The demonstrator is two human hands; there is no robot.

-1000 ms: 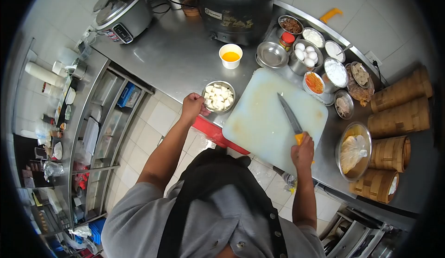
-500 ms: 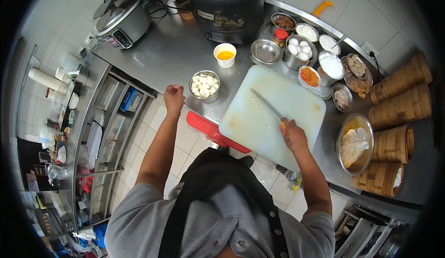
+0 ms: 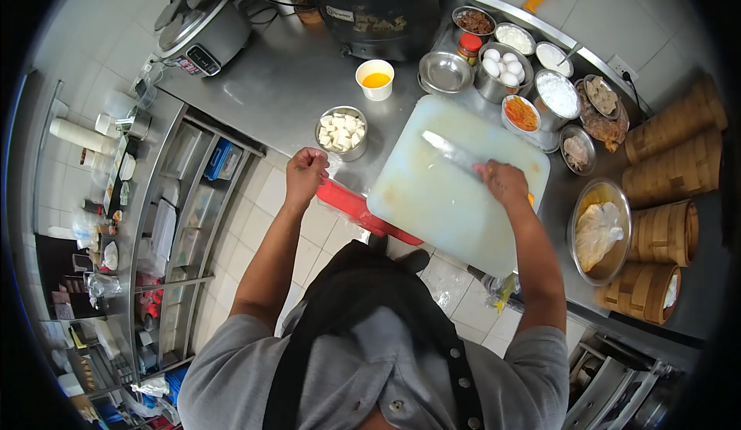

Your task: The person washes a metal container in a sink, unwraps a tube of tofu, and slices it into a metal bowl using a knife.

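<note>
My right hand (image 3: 505, 182) grips a knife over the right part of a white cutting board (image 3: 409, 191). The knife's broad blade (image 3: 444, 148) points to the upper left with its flat face catching the light, and a bit of yellow handle shows below my hand. Small white crumbs lie on the board. My left hand (image 3: 307, 174) hovers at the counter's front edge with its fingers pinched together; whether anything is between them is hidden. Just beyond it stands a metal bowl of white cubes (image 3: 341, 132), perhaps tofu. Behind that is a white cup (image 3: 375, 80) with orange-yellow liquid.
A black cooker (image 3: 378, 21) stands at the back, a grey rice cooker (image 3: 202, 32) at the left. Bowls of eggs (image 3: 502, 69), shredded carrot (image 3: 521, 113) and white powder (image 3: 557, 95) line the back right. Bamboo steamers (image 3: 656, 233) and a bowl with a bagged item (image 3: 598, 233) fill the right side.
My right hand has moved up and to the right, and the knife has turned so its blade shows broad and bright. My left hand has shifted slightly right and down.
</note>
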